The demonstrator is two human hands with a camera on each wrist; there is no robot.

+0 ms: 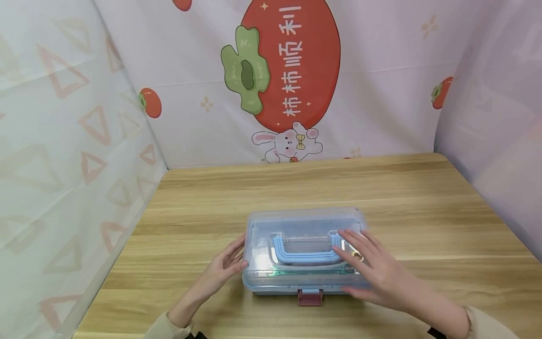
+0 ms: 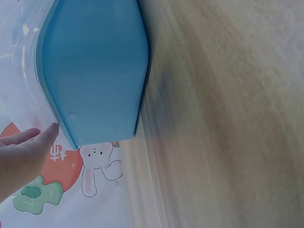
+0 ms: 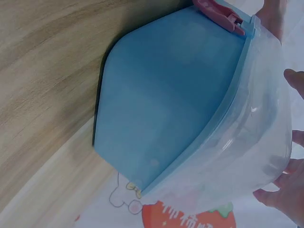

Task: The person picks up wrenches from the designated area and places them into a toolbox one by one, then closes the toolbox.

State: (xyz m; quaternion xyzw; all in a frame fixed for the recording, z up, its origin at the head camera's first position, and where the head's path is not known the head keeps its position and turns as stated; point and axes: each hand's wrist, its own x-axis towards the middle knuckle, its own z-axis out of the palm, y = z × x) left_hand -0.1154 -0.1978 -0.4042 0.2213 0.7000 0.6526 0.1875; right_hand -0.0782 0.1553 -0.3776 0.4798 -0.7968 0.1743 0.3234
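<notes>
A storage box with a clear lid (image 1: pixel 262 226) and light-blue base (image 2: pixel 95 71) stands on the table, its lid down. A blue carry handle (image 1: pixel 306 257) lies folded on top, and a dark pink latch (image 1: pixel 310 297) sticks out at the front. My left hand (image 1: pixel 226 266) is at the box's left end, its thumb tip right at the lid's rim in the left wrist view. Over the lid's right part, my right hand (image 1: pixel 377 270) spreads its fingers, with fingertips by the handle's right end. Something green and a small gold-coloured round thing show faintly through the lid.
The wood-grain table (image 1: pixel 203 202) extends around the box on all sides. Printed cloth hangs behind it, with a large red persimmon (image 1: pixel 313 61) and a white rabbit (image 1: pixel 292 143). More cloth walls (image 1: pixel 63 165) stand at left and right.
</notes>
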